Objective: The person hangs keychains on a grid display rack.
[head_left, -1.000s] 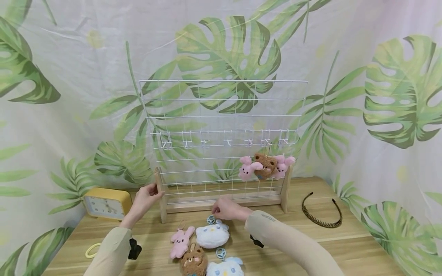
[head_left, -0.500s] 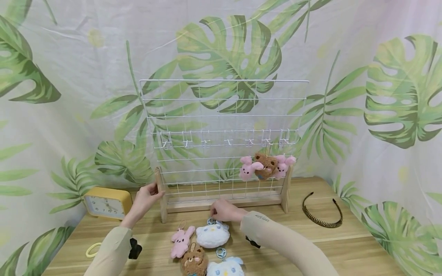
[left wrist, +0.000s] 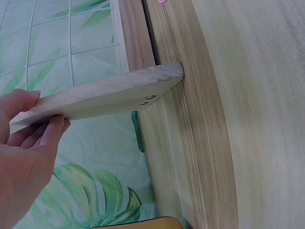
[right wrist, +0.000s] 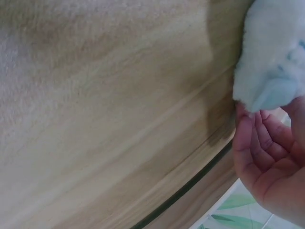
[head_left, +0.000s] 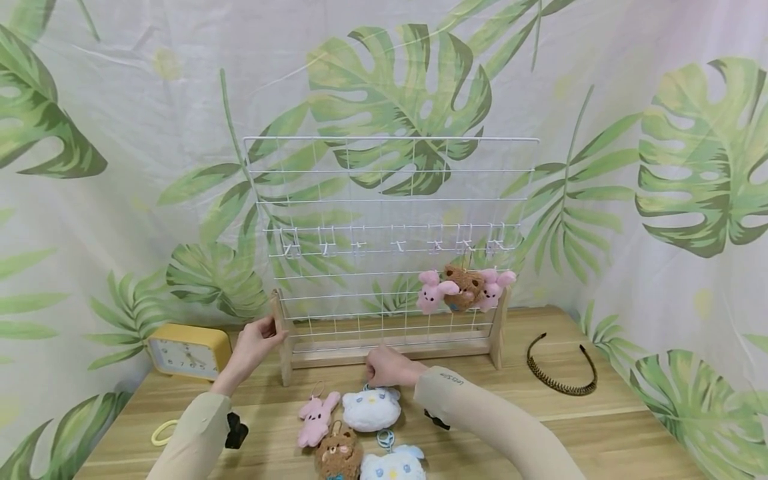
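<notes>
My left hand (head_left: 257,343) grips the left wooden upright (left wrist: 114,93) of a white wire grid rack (head_left: 390,140), thumb on one face and fingers on the other. My right hand (head_left: 387,367) is at the top of a white plush keychain (head_left: 372,409) with blue eyes, pinching its light-blue ring, which the fingers mostly hide. In the right wrist view the plush (right wrist: 271,47) hangs over the curled fingertips. Beside it on the table lie a pink rabbit plush (head_left: 316,420), a brown bear plush (head_left: 339,453) and another white plush (head_left: 393,465) with a blue ring.
Along the grid runs a row of white hooks (head_left: 399,247). From its right end hang two pink rabbits (head_left: 430,293) and a brown bear (head_left: 462,290). A yellow clock (head_left: 189,351) and yellow loop (head_left: 162,433) are at left; a braided headband (head_left: 561,383) lies at right.
My right hand has come slightly left and down onto the blue ring of the white plush. The left hand keeps its grip on the upright.
</notes>
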Tool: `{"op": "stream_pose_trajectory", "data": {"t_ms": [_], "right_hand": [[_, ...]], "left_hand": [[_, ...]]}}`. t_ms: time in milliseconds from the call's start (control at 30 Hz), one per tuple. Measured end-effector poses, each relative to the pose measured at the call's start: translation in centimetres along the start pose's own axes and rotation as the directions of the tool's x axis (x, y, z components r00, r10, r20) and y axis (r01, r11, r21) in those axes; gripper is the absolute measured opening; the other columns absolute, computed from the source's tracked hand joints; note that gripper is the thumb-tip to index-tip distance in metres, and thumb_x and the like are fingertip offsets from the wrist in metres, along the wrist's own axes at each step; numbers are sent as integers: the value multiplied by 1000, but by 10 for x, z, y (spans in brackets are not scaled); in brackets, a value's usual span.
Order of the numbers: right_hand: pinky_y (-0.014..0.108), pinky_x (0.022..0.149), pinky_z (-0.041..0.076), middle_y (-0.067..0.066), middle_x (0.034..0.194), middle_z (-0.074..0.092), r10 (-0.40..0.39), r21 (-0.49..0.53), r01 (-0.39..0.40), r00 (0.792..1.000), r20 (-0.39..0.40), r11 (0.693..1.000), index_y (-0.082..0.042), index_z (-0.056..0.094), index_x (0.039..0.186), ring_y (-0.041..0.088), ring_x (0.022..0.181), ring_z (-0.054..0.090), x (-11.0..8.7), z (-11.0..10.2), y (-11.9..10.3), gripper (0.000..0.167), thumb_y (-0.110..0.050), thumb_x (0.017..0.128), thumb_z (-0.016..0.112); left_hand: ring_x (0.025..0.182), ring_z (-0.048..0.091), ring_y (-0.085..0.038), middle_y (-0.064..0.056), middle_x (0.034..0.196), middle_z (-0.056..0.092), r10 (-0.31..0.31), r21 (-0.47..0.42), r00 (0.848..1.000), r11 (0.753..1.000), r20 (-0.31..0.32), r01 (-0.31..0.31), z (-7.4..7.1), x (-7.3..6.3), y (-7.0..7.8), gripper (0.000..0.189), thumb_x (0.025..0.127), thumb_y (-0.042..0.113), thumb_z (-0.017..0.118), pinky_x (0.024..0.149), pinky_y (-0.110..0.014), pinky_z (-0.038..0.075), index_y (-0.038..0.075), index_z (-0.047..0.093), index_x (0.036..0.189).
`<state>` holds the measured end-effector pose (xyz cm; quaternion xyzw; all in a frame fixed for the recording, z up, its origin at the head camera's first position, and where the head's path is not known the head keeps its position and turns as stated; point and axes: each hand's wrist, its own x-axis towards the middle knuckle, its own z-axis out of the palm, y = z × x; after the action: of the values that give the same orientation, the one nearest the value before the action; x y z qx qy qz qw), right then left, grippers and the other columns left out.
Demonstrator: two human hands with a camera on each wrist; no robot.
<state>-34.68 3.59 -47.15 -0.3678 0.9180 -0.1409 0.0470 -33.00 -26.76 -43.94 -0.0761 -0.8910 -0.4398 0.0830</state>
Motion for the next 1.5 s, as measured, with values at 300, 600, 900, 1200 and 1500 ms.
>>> {"op": "stream_pose_trajectory", "data": {"t_ms": [300, 600, 900, 1200, 1500], "right_hand": [[13, 48, 32, -10, 57, 46, 34, 114, -37, 999, 29, 993, -13, 59, 65, 1, 48, 38, -2, -16, 1, 25, -5, 85, 72], [12, 57, 41, 5, 76, 68, -101, 156, 109, 993, -56, 982, -1, 71, 93, -2, 61, 47, -15, -37, 0, 7, -1, 86, 70], [9, 62, 48, 6, 83, 76, -180, 169, 193, 979, -92, 966, -6, 78, 91, -3, 68, 60, -33, -64, -8, 12, -2, 89, 67], [9, 61, 47, 5, 79, 75, -261, 90, 280, 948, -180, 956, -5, 77, 89, -1, 65, 59, -55, -94, -19, 12, 0, 87, 66], [11, 60, 44, 4, 81, 73, -251, -9, 259, 927, -279, 966, -5, 77, 90, 0, 64, 50, -62, -138, -14, 10, -2, 88, 68]], "left_hand": [[119, 62, -41, -29, 126, 64, 12, 6, 1000, 1000, -8, -12, -2, 0, 6, 42, 100, 17, 59, 84, -32, 58, -8, 56, 134], [123, 59, -43, -31, 133, 59, 4, -4, 1000, 1000, 10, -4, 0, 1, 8, 49, 101, 16, 58, 91, -40, 57, -10, 48, 141], [124, 58, -43, -31, 134, 59, -3, -7, 1000, 1000, 14, 3, 0, 0, 5, 48, 101, 17, 58, 91, -39, 58, -11, 49, 139], [124, 58, -44, -32, 134, 58, 0, -11, 1000, 1000, 10, 0, -1, 0, 2, 50, 101, 16, 58, 92, -41, 57, -12, 47, 141], [125, 58, -44, -32, 136, 57, -12, -13, 1000, 1000, 21, 12, 0, 0, 0, 55, 101, 19, 59, 92, -40, 57, -11, 43, 144]]}}
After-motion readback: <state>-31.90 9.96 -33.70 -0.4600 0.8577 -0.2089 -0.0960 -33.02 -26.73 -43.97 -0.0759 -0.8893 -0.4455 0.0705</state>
